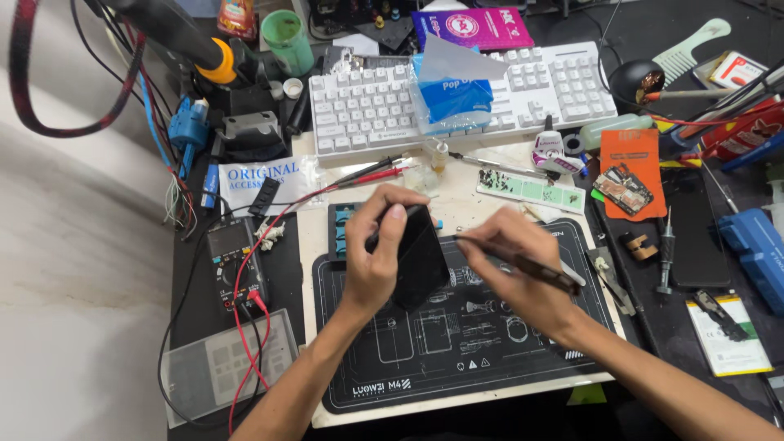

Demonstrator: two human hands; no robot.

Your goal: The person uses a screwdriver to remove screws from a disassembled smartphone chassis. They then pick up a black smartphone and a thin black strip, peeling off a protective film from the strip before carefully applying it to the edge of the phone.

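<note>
My left hand (377, 249) grips a black phone (420, 261), tilted on its edge above a dark work mat (457, 351). Thumb and fingers wrap its upper end. My right hand (516, 265) holds a thin metal tool (523, 263) like a pen, its tip touching the phone's right edge. Both hands meet over the mat's upper middle.
A white keyboard (367, 106) with a blue tissue pack (453, 94) lies behind. A multimeter (237, 265) with red and black leads sits left. Right are an orange card with a circuit board (627, 175), a screwdriver (665, 253), a dark phone (698, 233) and a blue box (755, 249).
</note>
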